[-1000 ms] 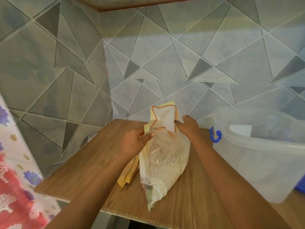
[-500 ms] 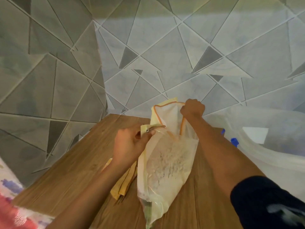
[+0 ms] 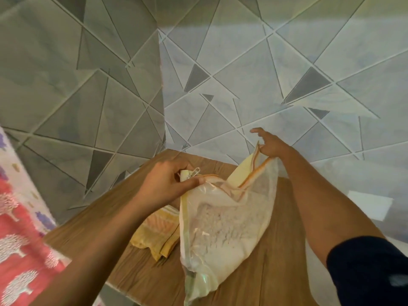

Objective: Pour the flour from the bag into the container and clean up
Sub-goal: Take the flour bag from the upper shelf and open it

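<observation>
1. Flour bag (image 3: 223, 226): clear plastic with an orange-trimmed mouth, white flour inside, lying on the wooden desk (image 3: 141, 272) with its bottom end reaching the near edge.
2. Left hand (image 3: 164, 184): fingers pinched shut on the bag's left mouth corner, where a small metal clip (image 3: 195, 172) sticks up.
3. Right hand (image 3: 270, 143): thumb and a finger grasp the far right corner of the mouth and hold it raised; the other fingers are spread loose toward the tiled wall (image 3: 242, 74).
4. Bag mouth is stretched between the two hands, partly open.
5. Yellow cloth (image 3: 157, 236): folded, on the desk, touching the bag's left side, partly under the left forearm.
6. Container (image 3: 371, 206): translucent, at the right edge, white label visible, mostly blurred; just beside the right arm.
7. Dark sleeve (image 3: 368, 272) on the right upper arm.
</observation>
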Demonstrator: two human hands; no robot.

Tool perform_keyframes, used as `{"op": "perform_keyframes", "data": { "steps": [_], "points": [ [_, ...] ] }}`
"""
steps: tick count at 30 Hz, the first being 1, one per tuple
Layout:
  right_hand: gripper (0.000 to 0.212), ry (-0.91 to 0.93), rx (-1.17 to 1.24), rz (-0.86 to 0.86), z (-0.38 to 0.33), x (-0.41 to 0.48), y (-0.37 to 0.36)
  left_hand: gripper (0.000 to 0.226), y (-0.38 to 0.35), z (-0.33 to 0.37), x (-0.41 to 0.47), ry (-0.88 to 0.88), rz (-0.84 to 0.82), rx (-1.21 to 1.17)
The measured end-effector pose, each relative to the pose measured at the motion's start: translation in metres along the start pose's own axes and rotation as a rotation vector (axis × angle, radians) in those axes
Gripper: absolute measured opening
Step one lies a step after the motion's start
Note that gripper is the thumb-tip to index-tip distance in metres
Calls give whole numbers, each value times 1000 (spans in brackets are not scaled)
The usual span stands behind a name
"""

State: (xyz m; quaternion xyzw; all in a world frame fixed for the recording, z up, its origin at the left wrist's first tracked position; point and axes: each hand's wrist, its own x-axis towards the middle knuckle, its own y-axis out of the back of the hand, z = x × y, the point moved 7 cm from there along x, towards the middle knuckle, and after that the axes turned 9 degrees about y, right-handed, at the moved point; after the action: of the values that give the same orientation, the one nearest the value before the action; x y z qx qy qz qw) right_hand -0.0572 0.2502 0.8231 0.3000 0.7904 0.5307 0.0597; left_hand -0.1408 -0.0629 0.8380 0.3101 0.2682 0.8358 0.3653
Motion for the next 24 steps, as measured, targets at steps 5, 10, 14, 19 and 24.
{"op": "perform_keyframes", "data": {
  "steps": [5, 10, 14, 19, 24],
  "points": [
    [23, 25, -452, -47, -16, 11, 7, 49, 8, -1, -7, -18, 77, 17],
    [25, -191, -490, 148, 7, 14, 25, 29, 8, 0, -21, -69, 45, -69],
    [23, -264, -431, 208, 16, 21, 18, 25, 4, -2, -26, -125, -147, -100],
    [20, -351, -247, 317, 28, 16, 15, 33, -1, -7, -21, -31, -288, -231],
    [14, -500, 470, 192, 45, 3, -10, 36, -5, -21, -25, 90, -166, -223]
  ]
}}
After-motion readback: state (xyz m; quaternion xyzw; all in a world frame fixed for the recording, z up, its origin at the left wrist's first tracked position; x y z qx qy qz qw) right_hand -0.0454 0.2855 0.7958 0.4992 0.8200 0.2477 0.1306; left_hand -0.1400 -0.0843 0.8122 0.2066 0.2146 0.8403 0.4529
